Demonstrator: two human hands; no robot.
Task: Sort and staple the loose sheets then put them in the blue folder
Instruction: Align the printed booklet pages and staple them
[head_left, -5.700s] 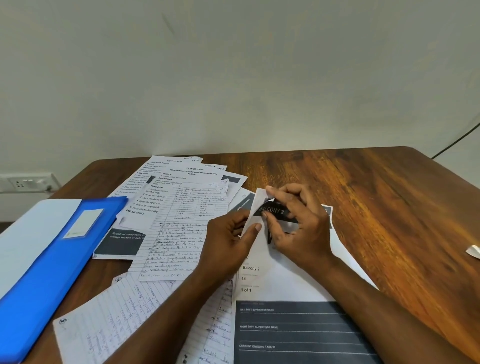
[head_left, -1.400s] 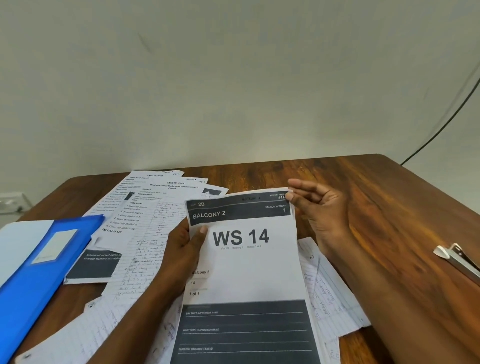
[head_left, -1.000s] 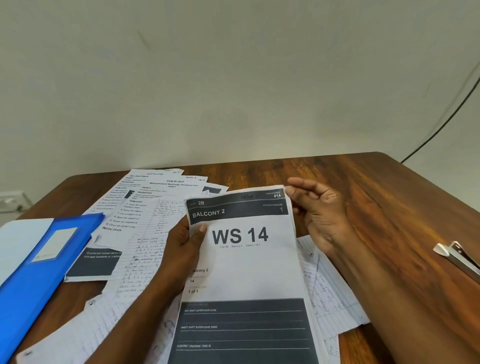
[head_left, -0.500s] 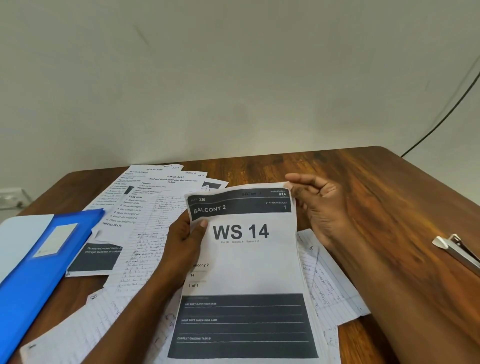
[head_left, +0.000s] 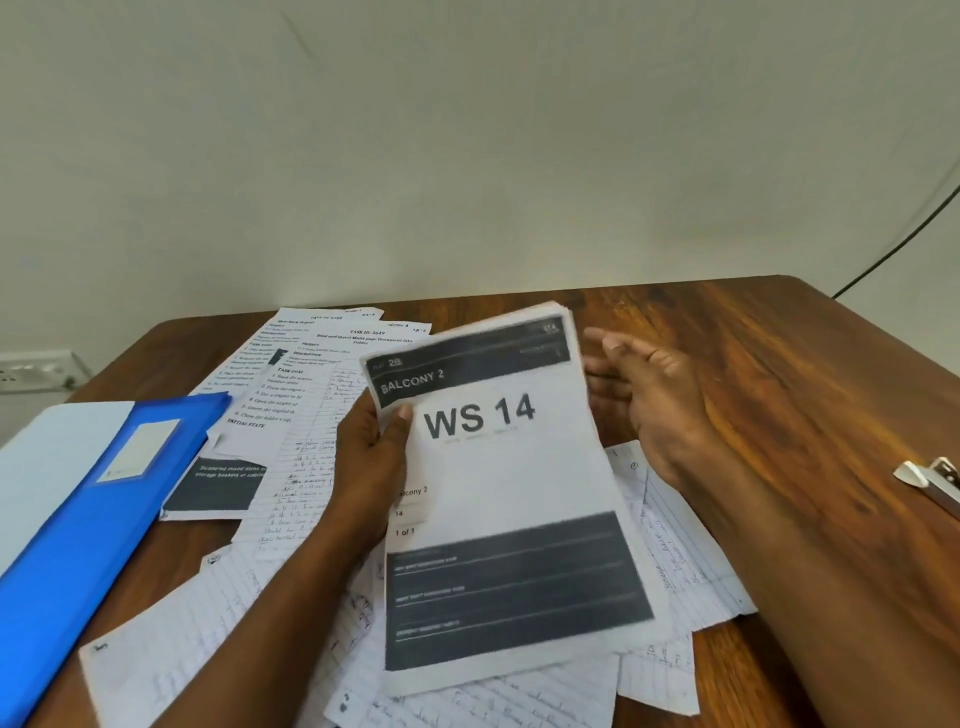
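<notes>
Left hand (head_left: 371, 457) holds the printed sheets (head_left: 498, 488) up over the bench (head_left: 779, 374), thumb pinching the top-left corner.
Right hand (head_left: 649, 395) sits just beside the sheets' right edge, fingers relaxed, holding nothing. Top sheet reads "WS 14 / BALCONY 2". Loose papers (head_left: 291, 415) lie scattered underneath. Blue folder (head_left: 93, 519) lies at the left of the bench. Stapler (head_left: 930, 483) is at the far right edge, well apart.

WS 14 sheet stack (head_left: 511, 467) – tilted, top edge swung rightward, now blurred | left hand (head_left: 371, 457) – thumb grip unchanged | right hand (head_left: 657, 395) – off the corner, fingers spread
</notes>
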